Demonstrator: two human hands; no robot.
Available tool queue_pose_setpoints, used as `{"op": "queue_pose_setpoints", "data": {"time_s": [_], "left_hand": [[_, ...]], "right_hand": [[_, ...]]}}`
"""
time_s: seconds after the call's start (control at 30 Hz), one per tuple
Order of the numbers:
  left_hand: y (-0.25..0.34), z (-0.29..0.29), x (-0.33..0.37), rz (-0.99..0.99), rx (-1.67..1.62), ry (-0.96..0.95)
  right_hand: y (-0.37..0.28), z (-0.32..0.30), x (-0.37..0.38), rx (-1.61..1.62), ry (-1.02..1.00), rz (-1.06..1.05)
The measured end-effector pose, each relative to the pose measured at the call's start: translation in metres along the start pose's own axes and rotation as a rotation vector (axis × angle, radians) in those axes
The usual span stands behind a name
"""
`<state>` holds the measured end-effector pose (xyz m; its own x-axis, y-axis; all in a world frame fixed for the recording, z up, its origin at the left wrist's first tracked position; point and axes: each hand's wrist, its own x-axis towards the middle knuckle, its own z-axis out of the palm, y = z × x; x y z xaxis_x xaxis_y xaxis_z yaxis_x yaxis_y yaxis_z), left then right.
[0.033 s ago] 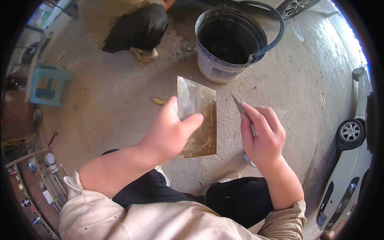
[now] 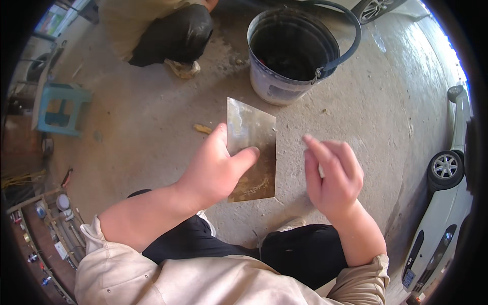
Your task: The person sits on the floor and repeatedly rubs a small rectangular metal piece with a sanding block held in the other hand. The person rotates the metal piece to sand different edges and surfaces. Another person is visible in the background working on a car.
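Left hand (image 2: 211, 162): pinching a thin metal plate (image 2: 256, 132) by its left edge, thumb flat on the face, other fingers behind. Plate is in the air in front of the person, tilted, face stained brown with paler patches.

Right hand (image 2: 338, 173): fingers bunched, thumb against them, a pale sliver (image 2: 321, 170) showing in the grip. Rest hidden or blurred, can't tell what it is. Hand is right of the plate, not touching it.

Below: concrete floor (image 2: 376, 122). Yellowish scrap (image 2: 202, 128) on it, just beyond the left hand. Bucket (image 2: 274, 90) farther out, toward the floor's far edge, upright, dark inside, handle swung right. Co-worker (image 2: 173, 38) crouched left of it. Blue stool (image 2: 66, 109) near the floor's left edge. White car (image 2: 437, 218) along the right edge.
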<state>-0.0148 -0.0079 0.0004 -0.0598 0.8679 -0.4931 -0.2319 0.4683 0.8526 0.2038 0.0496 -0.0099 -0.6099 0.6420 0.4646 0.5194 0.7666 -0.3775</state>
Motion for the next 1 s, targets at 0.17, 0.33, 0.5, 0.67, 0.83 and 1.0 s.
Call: {"op": "queue_pose_setpoints", "data": {"time_s": [0.17,0.33,0.5,0.67,0.83,1.0], "left_hand": [[0.0,-0.001,0.001,-0.038,0.034,-0.142],[0.0,-0.013,0.006,0.528,0.53,-0.167],[0.013,-0.021,0.011,0.824,0.716,-0.229],[0.0,-0.02,0.021,0.766,0.448,-0.443],[-0.004,-0.01,0.023,0.713,0.129,-0.463],[0.01,0.004,0.016,0.044,-0.511,-0.523]], "right_hand": [[0.021,0.016,-0.007,-0.201,-0.404,0.206],[0.025,-0.002,0.004,0.037,-0.046,0.354],[0.021,-0.012,-0.004,1.035,0.207,0.791],[0.017,0.003,0.005,1.325,0.117,1.047],[0.013,0.004,0.006,1.273,-0.08,1.022],[0.008,0.006,0.006,1.365,0.131,0.971]]}}
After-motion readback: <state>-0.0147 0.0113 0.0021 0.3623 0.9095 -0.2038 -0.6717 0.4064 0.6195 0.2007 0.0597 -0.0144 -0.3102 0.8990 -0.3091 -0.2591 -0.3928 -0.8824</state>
